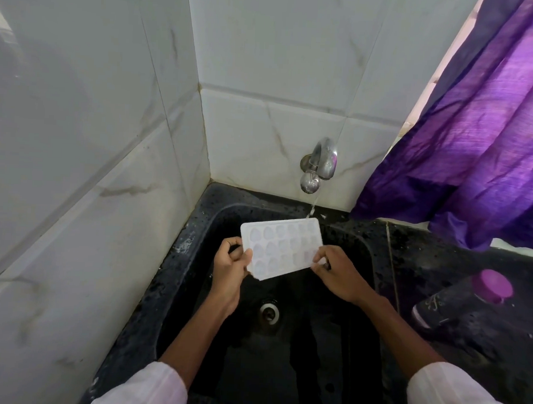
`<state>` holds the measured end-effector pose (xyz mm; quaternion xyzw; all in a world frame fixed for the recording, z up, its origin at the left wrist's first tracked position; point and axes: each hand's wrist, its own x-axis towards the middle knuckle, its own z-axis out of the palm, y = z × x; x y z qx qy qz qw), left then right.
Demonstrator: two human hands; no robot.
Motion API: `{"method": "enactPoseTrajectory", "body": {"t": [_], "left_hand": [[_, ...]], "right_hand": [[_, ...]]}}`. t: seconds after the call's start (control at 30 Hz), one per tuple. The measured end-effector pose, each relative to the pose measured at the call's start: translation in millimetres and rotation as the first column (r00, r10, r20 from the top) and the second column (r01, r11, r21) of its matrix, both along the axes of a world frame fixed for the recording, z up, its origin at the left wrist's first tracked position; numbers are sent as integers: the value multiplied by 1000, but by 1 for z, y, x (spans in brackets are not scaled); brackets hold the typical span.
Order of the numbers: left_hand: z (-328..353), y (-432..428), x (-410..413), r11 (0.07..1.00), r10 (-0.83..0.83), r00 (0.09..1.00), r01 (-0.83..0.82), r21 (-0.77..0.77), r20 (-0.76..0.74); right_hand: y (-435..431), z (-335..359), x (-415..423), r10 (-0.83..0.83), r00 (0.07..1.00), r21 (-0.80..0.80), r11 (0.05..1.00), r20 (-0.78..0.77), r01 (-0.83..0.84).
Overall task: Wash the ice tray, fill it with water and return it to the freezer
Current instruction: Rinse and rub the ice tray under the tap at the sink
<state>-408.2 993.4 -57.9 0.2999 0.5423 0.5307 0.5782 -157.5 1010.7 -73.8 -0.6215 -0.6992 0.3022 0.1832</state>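
Observation:
A white ice tray (283,247) with several rounded cups hangs over the black sink (196,235), tilted with its far edge up. My left hand (230,272) grips its near-left corner. My right hand (337,272) pinches its right edge. A thin stream of water runs from the chrome tap (320,164) on the tiled wall and strikes the tray's far right corner.
The sink's drain (269,312) lies below the tray. A dark bottle with a purple cap (465,299) lies on the wet black counter at the right. A purple curtain (475,143) hangs at the right, down to the counter. White tiled walls close the left and back.

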Motion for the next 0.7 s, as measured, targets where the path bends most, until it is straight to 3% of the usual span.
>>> {"method": "enactPoseTrajectory", "body": {"t": [0.1, 0.17, 0.27, 0.37, 0.43, 0.5, 0.7], "left_hand": [[-10, -11, -16, 978, -109, 957, 152, 143, -268], [-13, -15, -26, 912, -141, 842, 315, 262, -522], [-12, -23, -33, 747, -103, 668, 541, 386, -737], [-22, -28, -35, 537, -25, 474, 749, 388, -880], [-33, -32, -34, 452, 107, 327, 825, 339, -939], [-43, -35, -33, 409, 198, 272, 850, 332, -942], [-41, -39, -28, 351, 278, 285, 859, 373, -917]], "right_hand": [[-3, -8, 7, -72, 997, 29, 997, -19, 72], [-3, -9, 11, -126, 991, 29, 991, -40, 127], [-2, -7, 13, -150, 986, 19, 988, -65, 152], [-1, -6, 12, -147, 986, 28, 988, -75, 149], [-1, -5, 9, -158, 984, 24, 987, -84, 161], [-1, -5, 8, -167, 982, 19, 985, -86, 169], [-1, -4, 14, -203, 977, 5, 979, -70, 204]]}}
